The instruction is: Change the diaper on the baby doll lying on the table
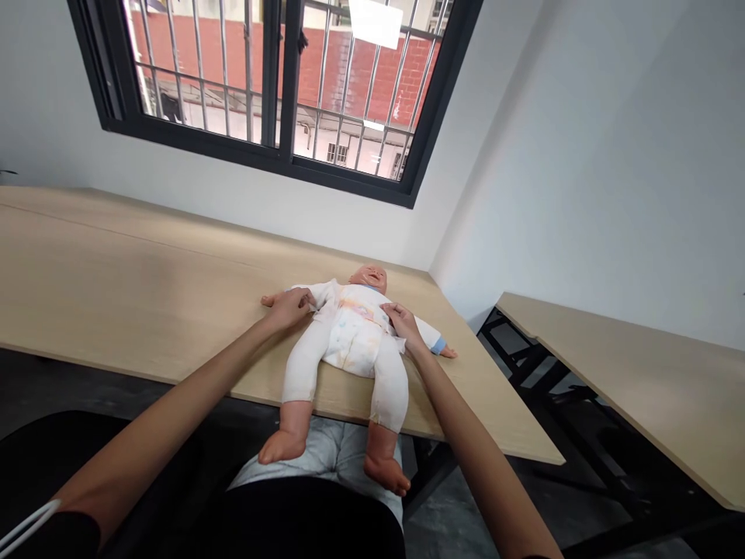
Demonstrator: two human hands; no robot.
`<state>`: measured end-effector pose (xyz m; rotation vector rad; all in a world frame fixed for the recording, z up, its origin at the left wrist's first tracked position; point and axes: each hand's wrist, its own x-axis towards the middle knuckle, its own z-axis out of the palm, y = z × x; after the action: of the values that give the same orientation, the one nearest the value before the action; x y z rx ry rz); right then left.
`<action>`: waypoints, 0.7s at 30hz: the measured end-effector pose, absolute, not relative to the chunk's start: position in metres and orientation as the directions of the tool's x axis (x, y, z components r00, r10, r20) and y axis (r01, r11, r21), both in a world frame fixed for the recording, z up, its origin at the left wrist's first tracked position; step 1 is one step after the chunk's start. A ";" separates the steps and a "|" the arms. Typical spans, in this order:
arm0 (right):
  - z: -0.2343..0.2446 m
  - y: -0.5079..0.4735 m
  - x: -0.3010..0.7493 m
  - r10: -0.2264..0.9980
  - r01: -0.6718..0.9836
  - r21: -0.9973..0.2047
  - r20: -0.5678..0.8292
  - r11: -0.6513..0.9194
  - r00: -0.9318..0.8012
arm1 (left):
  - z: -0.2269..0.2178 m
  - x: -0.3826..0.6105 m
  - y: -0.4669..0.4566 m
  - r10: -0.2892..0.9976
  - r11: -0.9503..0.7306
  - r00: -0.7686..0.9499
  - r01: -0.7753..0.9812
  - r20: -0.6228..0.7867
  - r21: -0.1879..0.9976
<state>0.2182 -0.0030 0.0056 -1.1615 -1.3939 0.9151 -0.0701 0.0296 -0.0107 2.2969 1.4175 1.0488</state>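
Note:
A baby doll in white clothing with blue cuffs lies on its back, head away from me, its feet hanging past the table's front edge. Around its hips is a white diaper with faint coloured prints. My left hand pinches the diaper's thin side flap at the doll's hip, on the left of the view. On the other side, my right hand has its fingers closed at the diaper's waist edge, over the belly. What lies between those fingertips is partly hidden.
The doll rests on a light wooden table against the wall. A second wooden table with black legs stands to the right, across a gap. Behind is a barred window. A dark chair is at the lower left.

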 end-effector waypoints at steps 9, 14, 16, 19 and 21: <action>0.022 -0.014 0.209 0.826 0.371 -0.759 0.562 0.535 -0.042 | -0.013 -0.073 0.033 0.802 -0.556 0.303 0.693 0.514 0.459; 0.048 -0.012 0.174 0.659 0.472 -0.461 0.563 0.751 -0.499 | -0.002 -0.069 0.023 0.706 -0.644 0.313 0.658 0.635 0.390; 0.053 -0.004 0.162 0.684 0.524 -0.439 0.440 0.729 -0.582 | 0.002 -0.067 0.020 0.662 -0.683 0.301 0.619 0.687 0.387; 0.052 0.008 0.154 0.721 0.605 -0.393 0.339 0.692 -0.604 | 0.007 -0.064 0.016 0.581 -0.759 0.316 0.543 0.750 0.359; 0.049 0.012 0.152 0.741 0.639 -0.376 0.336 0.672 -0.581 | 0.009 -0.060 0.012 0.534 -0.804 0.357 0.493 0.766 0.331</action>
<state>0.1523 0.0121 0.0487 -1.0703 -2.4182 0.2942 -0.0605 0.0124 0.0090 2.5520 0.9671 1.4669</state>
